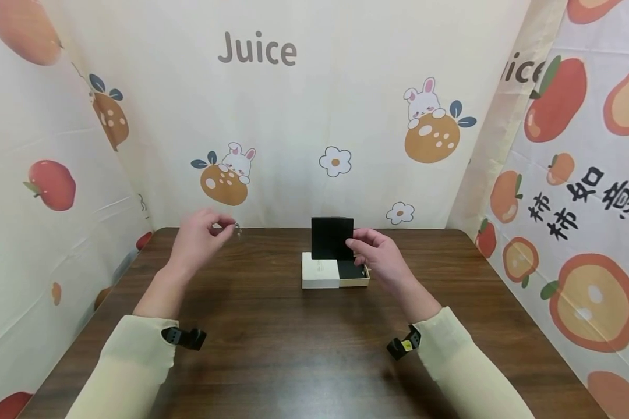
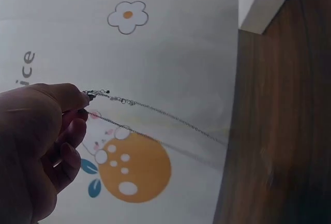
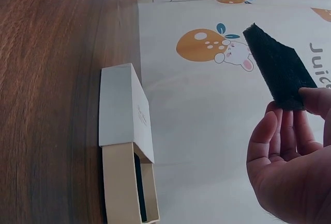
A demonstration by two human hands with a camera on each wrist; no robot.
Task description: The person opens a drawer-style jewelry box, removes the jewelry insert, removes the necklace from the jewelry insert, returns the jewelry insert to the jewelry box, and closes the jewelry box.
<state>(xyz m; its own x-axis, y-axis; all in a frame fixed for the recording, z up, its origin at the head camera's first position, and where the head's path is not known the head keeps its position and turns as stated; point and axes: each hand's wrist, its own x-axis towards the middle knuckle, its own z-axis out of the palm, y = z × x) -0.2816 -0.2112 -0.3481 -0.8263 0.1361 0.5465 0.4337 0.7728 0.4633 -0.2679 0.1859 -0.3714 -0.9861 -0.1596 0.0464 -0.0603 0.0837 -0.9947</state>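
Observation:
In my left hand [image 1: 201, 235] a thin silver necklace [image 2: 165, 114] is pinched near its clasp between thumb and fingertips. Its chain hangs down in two strands, seen in the left wrist view. My right hand [image 1: 380, 253] grips a flat black square pad [image 1: 331, 237] by its right edge, thumb on the near face. The pad is held upright just above a small white box [image 1: 320, 273]. That box lies on the table with its cream inner tray [image 3: 121, 182] slid partly out to the right. Something black lies inside the tray.
The brown wooden table [image 1: 272, 349] reaches back to a printed cloth backdrop [image 1: 293, 116]. More printed cloth hangs at the left and right sides. A dark band with a small device is worn on each wrist.

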